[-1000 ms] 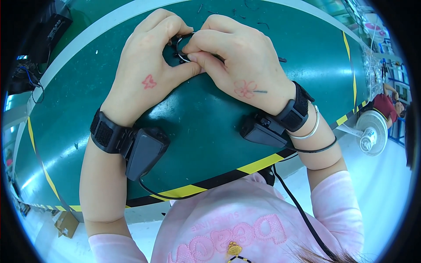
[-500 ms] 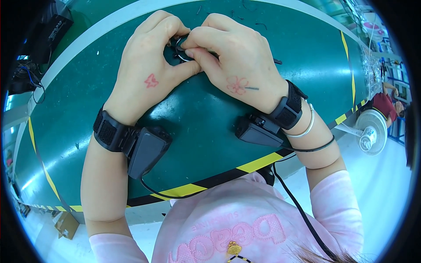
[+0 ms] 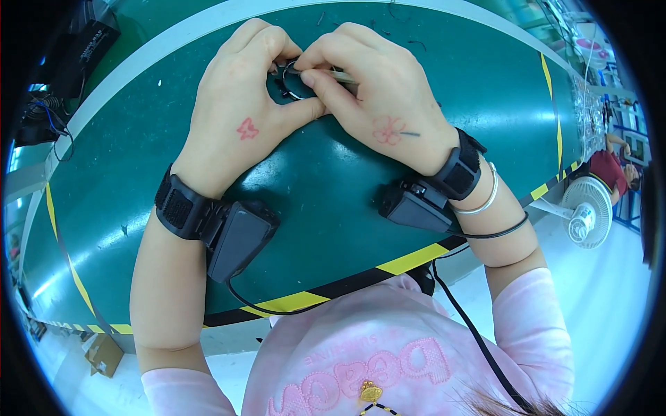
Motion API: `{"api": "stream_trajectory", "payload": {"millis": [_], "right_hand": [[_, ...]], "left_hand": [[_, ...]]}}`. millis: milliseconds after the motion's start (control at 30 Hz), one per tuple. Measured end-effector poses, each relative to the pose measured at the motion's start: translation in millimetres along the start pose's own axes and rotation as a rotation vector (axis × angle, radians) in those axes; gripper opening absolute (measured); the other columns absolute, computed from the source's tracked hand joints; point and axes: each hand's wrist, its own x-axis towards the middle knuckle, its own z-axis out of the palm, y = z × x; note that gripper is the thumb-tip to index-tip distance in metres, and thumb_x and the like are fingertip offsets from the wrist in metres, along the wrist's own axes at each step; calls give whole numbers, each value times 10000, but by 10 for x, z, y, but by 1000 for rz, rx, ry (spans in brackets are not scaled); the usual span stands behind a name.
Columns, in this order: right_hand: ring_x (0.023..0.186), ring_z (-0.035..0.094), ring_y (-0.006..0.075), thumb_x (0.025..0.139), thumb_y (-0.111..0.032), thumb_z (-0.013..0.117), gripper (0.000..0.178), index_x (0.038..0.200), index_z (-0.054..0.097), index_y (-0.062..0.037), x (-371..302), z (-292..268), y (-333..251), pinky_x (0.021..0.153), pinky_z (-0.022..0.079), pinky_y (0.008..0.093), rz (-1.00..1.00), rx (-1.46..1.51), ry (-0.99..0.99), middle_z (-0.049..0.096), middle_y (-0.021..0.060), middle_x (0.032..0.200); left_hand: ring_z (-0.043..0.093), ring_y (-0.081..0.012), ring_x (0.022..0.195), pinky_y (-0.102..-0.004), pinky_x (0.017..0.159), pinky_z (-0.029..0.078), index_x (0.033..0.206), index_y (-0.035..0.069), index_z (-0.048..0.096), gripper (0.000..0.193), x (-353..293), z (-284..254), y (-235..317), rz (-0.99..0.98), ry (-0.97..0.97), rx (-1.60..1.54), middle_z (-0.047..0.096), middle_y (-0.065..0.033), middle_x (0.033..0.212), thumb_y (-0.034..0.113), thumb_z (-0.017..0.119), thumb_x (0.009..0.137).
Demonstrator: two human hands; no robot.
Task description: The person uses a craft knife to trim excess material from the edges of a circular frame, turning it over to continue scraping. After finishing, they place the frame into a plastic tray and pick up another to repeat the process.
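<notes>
The back of the left hand (image 3: 243, 90) bears a small red butterfly-like drawing (image 3: 248, 129); on the right hand (image 3: 381, 90) sits a red flower outline (image 3: 388, 130) with a dark stem. Just behind the left hand a black strap (image 3: 182, 208) circles the wrist, carrying a dark, angular box (image 3: 243, 239) with a thin black cable (image 3: 270, 310). A matching strap (image 3: 461, 166) and box (image 3: 414, 206) sit behind the right hand, then a silver bangle (image 3: 490, 191). Farther back come short, pale pink-and-white sleeves (image 3: 534, 312), a shirt (image 3: 333, 333) with raised pink lettering, and a gold pendant (image 3: 371, 392) on a beaded cord.
</notes>
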Motion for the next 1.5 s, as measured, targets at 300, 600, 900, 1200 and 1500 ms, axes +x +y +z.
{"api": "stream_trajectory", "payload": {"millis": [300, 600, 900, 1200, 1500], "right_hand": [[700, 672, 236, 861, -123, 839, 180, 966, 725, -30, 67, -114, -129, 632, 535, 305, 117, 110, -151, 698, 96, 841], [689, 668, 253, 876, -80, 807, 138, 980, 725, -42, 37, -74, -115, 613, 523, 313, 7, 95, -52, 697, 103, 835], [682, 617, 195, 943, -82, 770, 94, 1007, 706, -57, 90, -196, -98, 611, 507, 288, 36, 52, 51, 670, 65, 862], [607, 588, 314, 896, -51, 758, 305, 1127, 565, -8, 102, -406, 222, 589, 470, 368, 171, -44, 11, 585, 150, 741], [679, 611, 190, 967, -88, 745, 142, 1073, 652, -68, 66, -304, 173, 593, 482, 299, 147, 257, -56, 663, 82, 917]], "left_hand": [[623, -197, 871, -309, 754, 534, 1094, 77, 671, 425, -13, -29, 49, 39, 88, 49, 617, -52, 1027, 22, 850, 713], [628, -173, 856, -280, 714, 513, 1100, 82, 679, 458, 0, -26, 66, 85, 149, 84, 619, -39, 1041, 26, 872, 689], [602, -147, 828, -267, 690, 481, 1106, 83, 686, 484, 24, -53, 108, 63, 122, 55, 612, -24, 1032, 104, 939, 694], [581, -138, 829, -267, 683, 458, 1119, 64, 671, 592, 22, -44, 92, 59, 133, 25, 599, -34, 1007, 235, 1006, 662], [579, -214, 939, -313, 775, 485, 1119, 54, 653, 632, -4, -46, 78, -43, 26, 113, 566, -66, 1032, 298, 1006, 655]]}}
